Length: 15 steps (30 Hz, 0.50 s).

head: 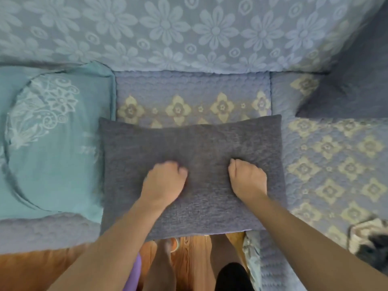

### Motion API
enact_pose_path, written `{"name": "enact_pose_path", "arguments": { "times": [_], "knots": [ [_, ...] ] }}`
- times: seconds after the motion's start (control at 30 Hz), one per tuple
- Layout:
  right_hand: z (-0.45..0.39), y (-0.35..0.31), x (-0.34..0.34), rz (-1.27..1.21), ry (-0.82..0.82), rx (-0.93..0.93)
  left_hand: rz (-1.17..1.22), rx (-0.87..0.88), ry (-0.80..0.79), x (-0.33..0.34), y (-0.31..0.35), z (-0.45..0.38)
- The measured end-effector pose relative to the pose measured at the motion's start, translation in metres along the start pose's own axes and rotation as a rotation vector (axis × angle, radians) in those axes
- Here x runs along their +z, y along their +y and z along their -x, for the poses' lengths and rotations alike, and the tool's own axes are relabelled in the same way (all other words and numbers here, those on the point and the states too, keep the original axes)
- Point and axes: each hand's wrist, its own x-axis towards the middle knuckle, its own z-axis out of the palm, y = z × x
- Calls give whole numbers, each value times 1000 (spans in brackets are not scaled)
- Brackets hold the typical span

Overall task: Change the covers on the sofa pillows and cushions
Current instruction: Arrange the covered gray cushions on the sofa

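A grey-blue textured pillow (195, 148) lies flat on the sofa seat, its near edge hanging over the seat's front. Both hands are on its near half with fingers curled into the fabric. My left hand (165, 181) grips the cover left of the pillow's middle. My right hand (247, 177) grips it right of the middle. The fingertips are hidden under the knuckles. The cloth creases a little around both hands.
A teal cushion (52, 143) with white embroidery lies at the left. A second grey pillow (354, 87) leans in the right corner. The quilted seat (336, 156) has yellow diamonds, the backrest (189, 32) a blue floral cover. Wooden floor (195, 255) and feet are below.
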Motion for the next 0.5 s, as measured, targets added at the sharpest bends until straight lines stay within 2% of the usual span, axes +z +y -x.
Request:
{"name": "enact_pose_path", "arguments": {
  "times": [0.03,0.07,0.1,0.17,0.23,0.27,0.3,0.33,0.37,0.4,0.43,0.47,0.5],
  "knots": [
    [6,-6,3,-47,-24,-80,-209,-127,-193,34,-26,11],
    [9,-16,3,-18,-16,-191,-299,-200,-266,61,-46,12],
    [6,-20,-2,-20,-10,-246,-367,-209,-281,75,-54,0],
    [11,-20,-17,-209,17,-181,-395,-170,-265,63,-45,-9],
    [3,0,-25,-328,281,-35,-361,-104,-124,49,-41,-18],
    [-1,18,-28,-359,317,124,-336,-59,-58,41,-40,-15],
    [-5,38,-19,-420,256,317,-319,-26,19,28,-39,-7],
    [-9,52,-12,-507,114,488,-282,20,123,18,-43,4],
    [-13,64,-5,-634,-21,601,-220,56,248,11,-50,16],
    [-17,76,8,-772,-107,627,-154,36,383,4,-56,22],
    [-19,82,7,-937,-146,611,-73,-74,504,-2,-66,19],
    [-22,91,7,-1116,-160,599,51,-268,542,-8,-78,13],
    [-22,96,2,-1279,-185,603,244,-494,497,-13,-91,6]
  ]
}}
